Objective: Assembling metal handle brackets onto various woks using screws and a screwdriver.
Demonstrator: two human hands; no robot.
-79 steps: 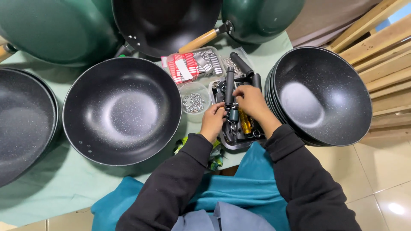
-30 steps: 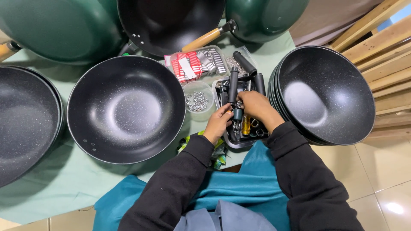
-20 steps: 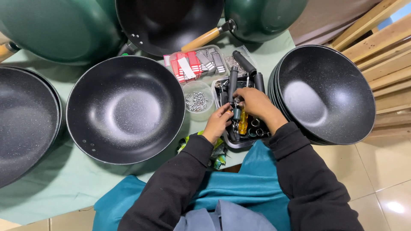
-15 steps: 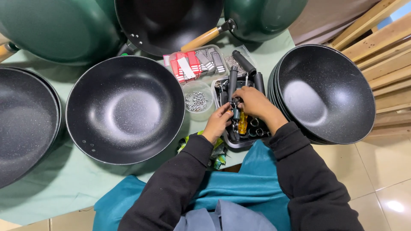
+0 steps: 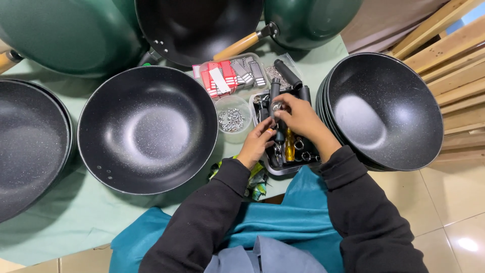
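Crowding the parts tray [image 5: 262,164], both hands sit between black woks.

Access, my view: parts tray [image 5: 273,167] hemmed in — stacked black woks [image 5: 389,108] tight on the right, clear cup of nuts [image 5: 232,119] and black pan [image 5: 149,129] left, packet box [image 5: 230,76] far. Open approach — near edge only.

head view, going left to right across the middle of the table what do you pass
Stack of black pans at the left edge → single black speckled pan → clear tub of small metal parts → left hand → right hand over the parts tray → stack of black pans on the right.
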